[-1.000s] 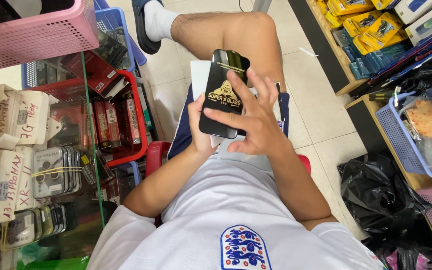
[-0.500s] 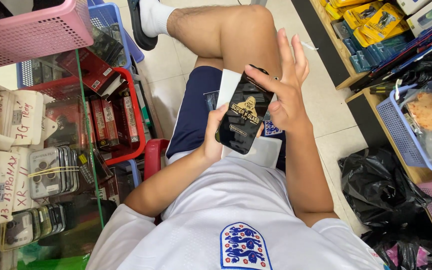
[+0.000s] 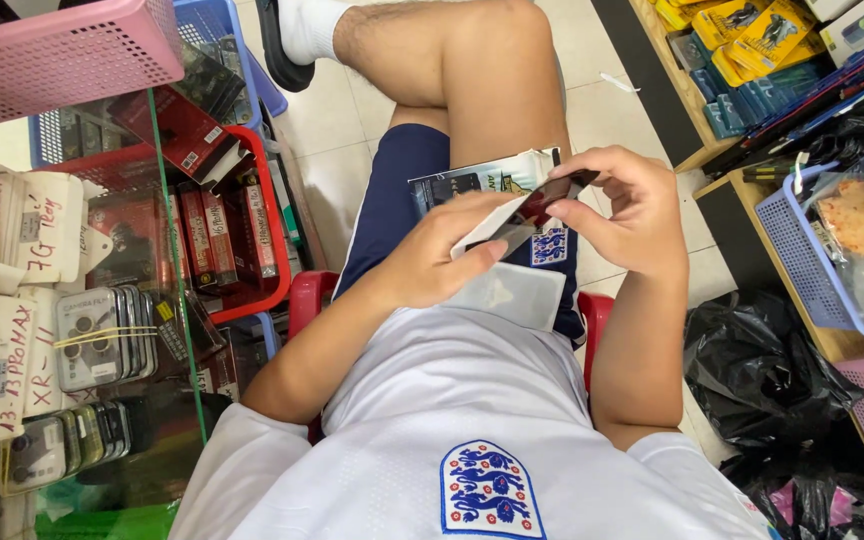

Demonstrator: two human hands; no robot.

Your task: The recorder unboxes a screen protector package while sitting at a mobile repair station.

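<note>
I sit on a red plastic chair (image 3: 304, 296) with one leg crossed over the other. My left hand (image 3: 442, 262) and my right hand (image 3: 624, 206) meet over my lap. Between them is a dark flat phone-sized item (image 3: 552, 192), seen nearly edge-on, together with a white sleeve or card (image 3: 492, 233). My right fingers pinch its upper end; my left thumb and fingers grip the white piece below. A flat printed packet (image 3: 452, 185) and a clear plastic sleeve (image 3: 507, 295) lie on my dark blue shorts under the hands.
Left: a glass counter edge, a red basket (image 3: 270, 236) of red boxes, a blue basket (image 3: 232, 40), a pink basket (image 3: 52, 50), and bundles of small packets. Right: a wooden shelf with yellow and blue packets (image 3: 742, 40), a blue basket (image 3: 802, 260), black plastic bags (image 3: 762, 370).
The dark item, held face-up and upright a second ago, has dropped lower toward my lap and tilted nearly edge-on. My right hand has come down from spread fingers to pinch its end.
</note>
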